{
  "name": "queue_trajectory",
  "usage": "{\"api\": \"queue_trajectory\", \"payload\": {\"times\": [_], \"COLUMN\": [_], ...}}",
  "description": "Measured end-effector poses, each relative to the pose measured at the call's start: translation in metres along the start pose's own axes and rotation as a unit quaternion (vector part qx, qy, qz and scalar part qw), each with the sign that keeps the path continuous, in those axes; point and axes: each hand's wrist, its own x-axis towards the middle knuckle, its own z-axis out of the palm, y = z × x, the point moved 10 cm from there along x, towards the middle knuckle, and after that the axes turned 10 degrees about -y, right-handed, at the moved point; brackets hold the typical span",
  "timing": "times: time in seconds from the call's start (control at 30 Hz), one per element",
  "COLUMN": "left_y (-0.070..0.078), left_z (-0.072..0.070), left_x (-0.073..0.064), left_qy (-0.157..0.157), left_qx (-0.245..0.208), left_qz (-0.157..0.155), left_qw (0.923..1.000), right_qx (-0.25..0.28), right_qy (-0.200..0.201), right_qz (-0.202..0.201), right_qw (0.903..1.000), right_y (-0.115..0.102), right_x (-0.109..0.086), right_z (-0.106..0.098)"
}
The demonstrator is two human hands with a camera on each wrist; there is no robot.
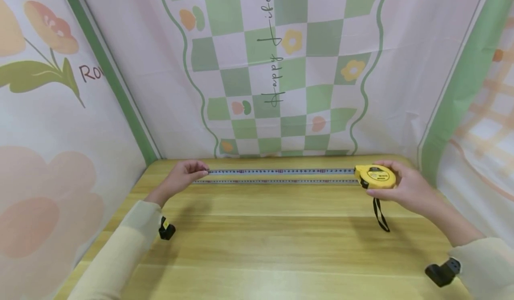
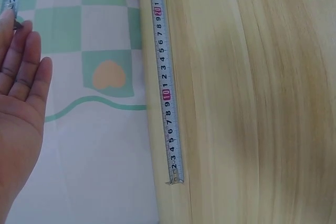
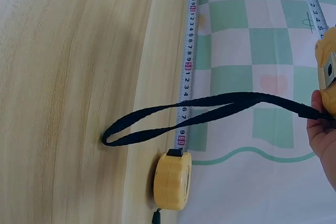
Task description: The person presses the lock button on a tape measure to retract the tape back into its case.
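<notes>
My right hand (image 1: 407, 186) grips the yellow case of a tape measure (image 1: 377, 177), raised above the table, its black wrist strap (image 1: 379, 217) dangling. From that case a metal blade (image 1: 261, 172) runs straight to my left hand (image 1: 188, 173), whose thumb and finger pinch its end. A second tape measure (image 3: 172, 179) lies on the table, its blade (image 2: 167, 93) drawn out along the far edge, the end hook (image 2: 176, 178) showing in the left wrist view. In the head view the held case hides the second case. The two blades run roughly parallel.
The wooden table (image 1: 257, 242) spans the space beneath both hands. Behind it hangs a green-and-white checked cloth (image 1: 269, 135) with printed flowers. Printed cloth walls (image 1: 44, 179) stand at left and right. Each sleeve cuff carries a small black camera (image 1: 443, 272).
</notes>
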Motion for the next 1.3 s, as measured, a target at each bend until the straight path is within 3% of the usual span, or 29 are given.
{"api": "queue_trajectory", "payload": {"times": [1.3], "left_y": [0.011], "left_z": [0.008], "left_x": [0.006], "left_qy": [0.002], "left_qx": [-0.007], "left_qz": [0.007], "left_qw": [0.9999], "right_qx": [0.0], "right_qy": [0.001], "right_qz": [0.002], "right_qw": [1.0], "right_y": [-0.007], "right_x": [0.005], "right_z": [0.007]}}
